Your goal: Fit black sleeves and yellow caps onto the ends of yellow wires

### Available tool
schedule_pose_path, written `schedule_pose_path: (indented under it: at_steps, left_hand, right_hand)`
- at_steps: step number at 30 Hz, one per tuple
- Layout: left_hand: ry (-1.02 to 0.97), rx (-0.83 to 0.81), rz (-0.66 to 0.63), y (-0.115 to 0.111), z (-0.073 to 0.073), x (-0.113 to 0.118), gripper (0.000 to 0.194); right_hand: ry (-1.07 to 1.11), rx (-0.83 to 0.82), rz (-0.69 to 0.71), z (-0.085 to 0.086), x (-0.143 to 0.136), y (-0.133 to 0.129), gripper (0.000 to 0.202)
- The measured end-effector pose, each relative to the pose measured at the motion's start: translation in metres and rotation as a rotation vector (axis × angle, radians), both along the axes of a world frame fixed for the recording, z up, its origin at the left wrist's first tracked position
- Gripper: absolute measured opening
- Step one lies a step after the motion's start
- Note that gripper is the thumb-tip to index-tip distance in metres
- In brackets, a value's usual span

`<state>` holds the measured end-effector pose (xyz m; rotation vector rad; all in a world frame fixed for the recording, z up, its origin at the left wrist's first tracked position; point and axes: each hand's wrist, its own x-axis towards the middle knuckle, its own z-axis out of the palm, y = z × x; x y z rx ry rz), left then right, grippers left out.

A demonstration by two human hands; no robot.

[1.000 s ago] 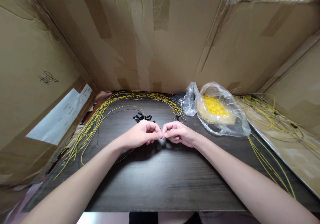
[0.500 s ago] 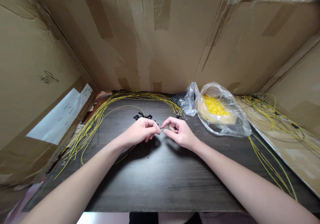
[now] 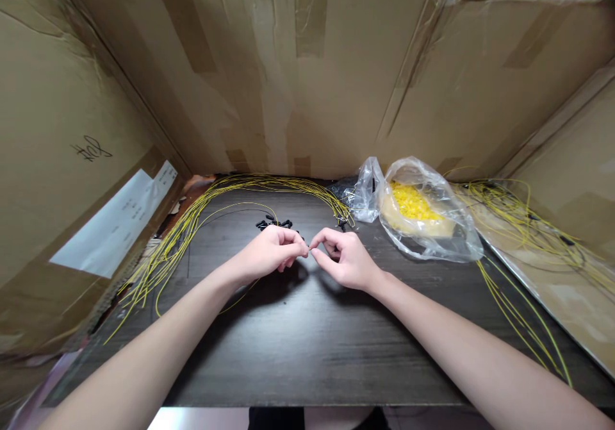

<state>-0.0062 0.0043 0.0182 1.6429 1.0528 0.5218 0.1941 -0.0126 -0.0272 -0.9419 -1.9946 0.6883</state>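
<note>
Over the middle of the dark table (image 3: 288, 353), my left hand (image 3: 278, 250) is closed in a pinch, with a yellow wire (image 3: 239, 300) running out below it. What lies between its fingertips is too small to name. My right hand (image 3: 343, 257) faces it, thumb and forefinger pinched at a tiny piece by the left fingertips. Small black parts (image 3: 275, 223) lie just behind my left hand. A long bundle of yellow wires (image 3: 192, 215) curves from the left side across the back, its right end near more black parts (image 3: 343, 225).
An open clear bag of small yellow pieces (image 3: 413, 202) stands at the back right, beside a smaller clear bag (image 3: 368, 190). More yellow wires (image 3: 519, 215) lie on cardboard at the right. Cardboard walls (image 3: 288, 97) enclose the back and sides.
The thumb and forefinger of my right hand have closed together near the left fingertips. My left hand has barely moved.
</note>
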Motion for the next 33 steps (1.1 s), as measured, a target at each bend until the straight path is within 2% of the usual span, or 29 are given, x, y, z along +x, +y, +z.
schedule_pose_path:
  at_steps: [14,26,33]
  left_hand:
    - [-0.010,-0.010,-0.017,0.0003,-0.0013,0.0003,0.015]
    - [-0.008,0.006,-0.012,0.0002,-0.0029,-0.0002,0.020]
    - [0.061,0.096,0.033,0.0003,-0.0060,0.0005,0.017]
  right_hand:
    - [-0.052,0.085,-0.001,0.0013,0.0006,-0.0013,0.009]
    - [-0.056,0.049,-0.013,-0.0019,-0.0008,0.0007,0.008]
    - [-0.015,0.025,-0.058,0.0000,0.0012,0.0004,0.005]
